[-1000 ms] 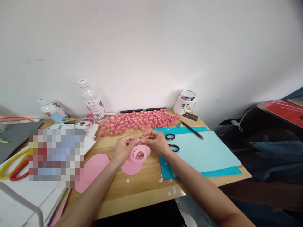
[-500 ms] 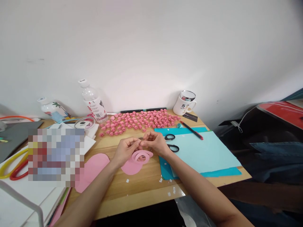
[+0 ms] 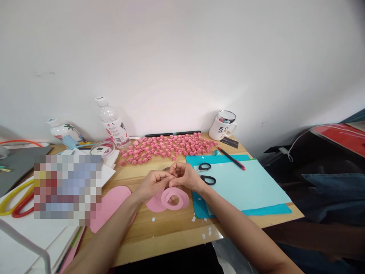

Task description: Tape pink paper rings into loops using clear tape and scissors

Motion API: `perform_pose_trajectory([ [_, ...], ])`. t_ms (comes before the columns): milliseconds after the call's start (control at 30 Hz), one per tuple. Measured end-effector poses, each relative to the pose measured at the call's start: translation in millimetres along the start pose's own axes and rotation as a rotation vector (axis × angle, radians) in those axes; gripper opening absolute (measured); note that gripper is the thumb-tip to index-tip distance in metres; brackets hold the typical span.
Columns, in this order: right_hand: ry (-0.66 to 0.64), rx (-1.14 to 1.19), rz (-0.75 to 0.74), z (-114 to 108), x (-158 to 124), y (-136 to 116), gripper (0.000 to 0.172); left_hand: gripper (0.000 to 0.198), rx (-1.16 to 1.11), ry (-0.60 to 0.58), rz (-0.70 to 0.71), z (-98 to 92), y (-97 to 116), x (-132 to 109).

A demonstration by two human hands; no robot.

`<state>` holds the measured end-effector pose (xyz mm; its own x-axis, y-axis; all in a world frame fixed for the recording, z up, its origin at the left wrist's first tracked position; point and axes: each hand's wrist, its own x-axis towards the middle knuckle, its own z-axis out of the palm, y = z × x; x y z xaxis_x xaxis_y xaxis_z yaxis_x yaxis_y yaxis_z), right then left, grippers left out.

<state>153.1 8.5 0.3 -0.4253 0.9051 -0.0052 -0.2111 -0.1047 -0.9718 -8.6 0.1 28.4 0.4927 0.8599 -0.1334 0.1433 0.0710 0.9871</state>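
My left hand (image 3: 155, 184) and my right hand (image 3: 185, 177) meet over the wooden table, fingers closed in a pinch on a pink paper spiral strip (image 3: 182, 203). Its loose coils hang below my fingertips toward me, while the pinched end is hidden by the fingers. Under and beside the coils lies a pink paper piece with a rounded edge (image 3: 155, 203). Left of my left forearm rests a larger rounded pink paper sheet (image 3: 112, 205). Just right of my right hand are the black handles of scissors (image 3: 209, 179).
Many rolled pink paper roses (image 3: 168, 146) spread along the back. A water bottle (image 3: 114, 125) and a white mug (image 3: 222, 125) stand by the wall. Light blue paper sheets (image 3: 245, 186) lie at right with a pen (image 3: 232, 158). White papers (image 3: 25, 239) are stacked at left.
The paper spiral's coils have swung lower and to the right, hanging more openly. Both hands stay close together, with the fingers slightly shifted.
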Motion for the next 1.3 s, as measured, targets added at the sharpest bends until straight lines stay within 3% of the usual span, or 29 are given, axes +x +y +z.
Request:
perform_pose_trajectory([
  [133, -0.105, 0.018, 0.025, 2.2, -1.7, 2.6, 0.044, 0.027, -0.004, -0.064, -0.044, 0.8, -0.3, 0.2],
  [233, -0.114, 0.029, 0.021, 3.0, -1.3, 4.3, 0.047, 0.027, -0.018, -0.087, -0.079, 1.9, -1.0, -0.5],
  [567, 0.100, -0.097, -0.101, -8.0, 2.8, 2.0, 0.021, 0.029, -0.116, 0.129, 0.014, 0.3, -6.4, 2.8],
  [733, 0.249, -0.349, -0.357, -3.9, 2.8, 6.4, 0.012, 0.027, -0.144, 0.115, 0.063, 0.7, -4.1, 3.5],
  [833, 0.319, -0.399, -0.430, -2.9, 3.2, 7.8, 0.010, 0.026, -0.144, 0.068, 0.076, 1.5, -0.7, 2.8],
  [1067, 0.432, -0.205, -0.291, -2.1, 4.1, 4.1, 0.010, 0.026, -0.169, 0.142, 0.022, 3.7, -3.4, 3.4],
  [1300, 0.423, -0.093, -0.225, -3.0, 4.6, 1.7, 0.013, 0.027, -0.188, 0.131, 0.029, 2.5, -2.8, 3.5],
])
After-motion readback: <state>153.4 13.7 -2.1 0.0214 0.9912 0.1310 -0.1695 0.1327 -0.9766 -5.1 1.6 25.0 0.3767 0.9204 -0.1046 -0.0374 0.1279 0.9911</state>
